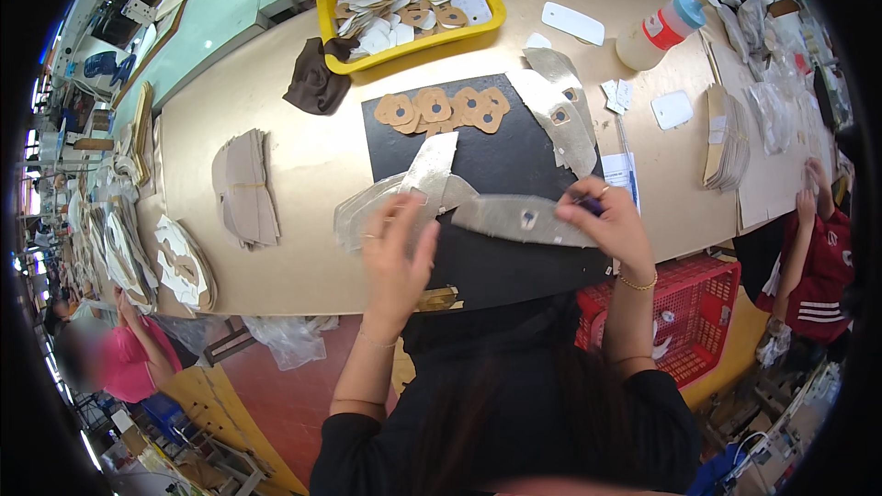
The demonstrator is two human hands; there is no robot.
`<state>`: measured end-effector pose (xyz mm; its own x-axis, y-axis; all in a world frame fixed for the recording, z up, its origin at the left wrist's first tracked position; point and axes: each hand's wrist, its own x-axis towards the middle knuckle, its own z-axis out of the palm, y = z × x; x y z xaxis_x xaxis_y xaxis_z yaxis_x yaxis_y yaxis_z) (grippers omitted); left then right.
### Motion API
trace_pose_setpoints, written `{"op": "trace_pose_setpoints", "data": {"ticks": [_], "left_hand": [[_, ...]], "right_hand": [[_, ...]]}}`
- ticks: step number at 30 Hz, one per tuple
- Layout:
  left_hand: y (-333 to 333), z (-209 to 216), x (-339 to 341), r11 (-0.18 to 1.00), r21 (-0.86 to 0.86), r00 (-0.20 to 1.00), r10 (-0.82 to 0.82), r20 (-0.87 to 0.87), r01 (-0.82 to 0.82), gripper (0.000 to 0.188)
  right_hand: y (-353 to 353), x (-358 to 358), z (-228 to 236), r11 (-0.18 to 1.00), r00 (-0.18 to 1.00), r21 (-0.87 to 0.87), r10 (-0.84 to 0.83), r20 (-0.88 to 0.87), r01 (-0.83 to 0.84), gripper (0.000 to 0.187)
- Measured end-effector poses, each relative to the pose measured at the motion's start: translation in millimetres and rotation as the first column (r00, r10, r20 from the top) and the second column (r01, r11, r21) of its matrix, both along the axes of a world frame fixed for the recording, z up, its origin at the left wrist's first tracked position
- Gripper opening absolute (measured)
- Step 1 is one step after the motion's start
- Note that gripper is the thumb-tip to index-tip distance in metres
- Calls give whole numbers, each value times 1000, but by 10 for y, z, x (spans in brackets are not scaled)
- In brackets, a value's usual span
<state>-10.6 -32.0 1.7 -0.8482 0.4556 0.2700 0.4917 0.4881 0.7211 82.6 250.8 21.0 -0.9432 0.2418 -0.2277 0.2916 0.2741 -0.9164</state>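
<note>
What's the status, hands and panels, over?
Right hand holding dark purple object at long grey curved panel. Left hand, open, over stacked grey panels. Brown flower-shaped cut-outs beyond, apart from that panel.

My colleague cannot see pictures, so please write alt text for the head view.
A person's right hand holds a dark object at one end of a gray curved piece over a black mat; the left hand is over similar overlapping pieces. Beyond lie brown cutouts and a yellow basket of white and brown pieces.

Room lies between the taupe stack (246,188) and grey panels (356,207); dark cloth (317,81) obstructs beyond.
</note>
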Motion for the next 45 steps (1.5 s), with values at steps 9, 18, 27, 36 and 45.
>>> {"op": "trace_pose_setpoints", "data": {"ticks": [9,18,27,36,45], "left_hand": [[43,-53,-91,939,-280,978,170,-121,-198,51],[184,62,138,776,578,754,-217,620,-252,29],[246,223,123,949,302,904,-204,376,88,22],[255,168,108,801,597,757,-361,545,-48,19],[242,329,132,835,550,758,-359,545,0,15]], "right_hand": [[212,-259,-215,807,840,295,-399,-367,512,31],[-362,-220,-249,831,952,-504,-303,-52,237,45],[-561,-297,-36,705,971,-709,-165,-171,-5,14],[-471,-172,207,866,904,-348,231,-359,-360,35],[-421,-164,268,988,967,-70,116,-226,-135,35]]}}
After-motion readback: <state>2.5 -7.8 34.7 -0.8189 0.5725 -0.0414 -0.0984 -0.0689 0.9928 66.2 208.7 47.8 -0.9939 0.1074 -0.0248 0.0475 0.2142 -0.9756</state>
